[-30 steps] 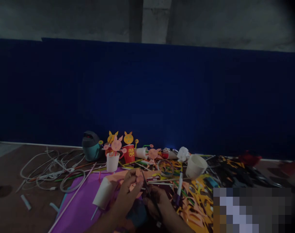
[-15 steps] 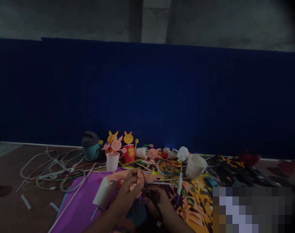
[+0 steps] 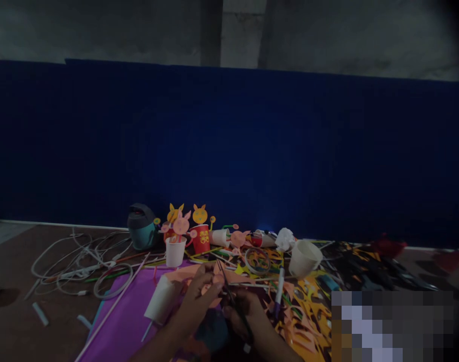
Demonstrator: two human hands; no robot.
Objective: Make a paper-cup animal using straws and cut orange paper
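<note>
My left hand (image 3: 196, 301) pinches a small piece of pink-orange paper (image 3: 214, 279) just above the purple paper sheet (image 3: 119, 322). My right hand (image 3: 242, 314) grips a pair of dark scissors (image 3: 232, 296), whose blades point up and away from me, right beside the paper piece. Whether the blades are cutting the paper is hard to tell in this dim light. A white paper cup (image 3: 161, 299) lies on its side, close to the left of my left hand.
Paper cups with pink and yellow paper animals (image 3: 181, 225), a marker (image 3: 279, 291), a tape roll (image 3: 257, 260), a white cup (image 3: 304, 259) and orange paper scraps (image 3: 300, 322) crowd the table. White cables (image 3: 78, 261) lie at the left. A blue wall (image 3: 229, 151) runs behind.
My left hand has shifted slightly down and to the left. The scissors and right hand stay almost in place.
</note>
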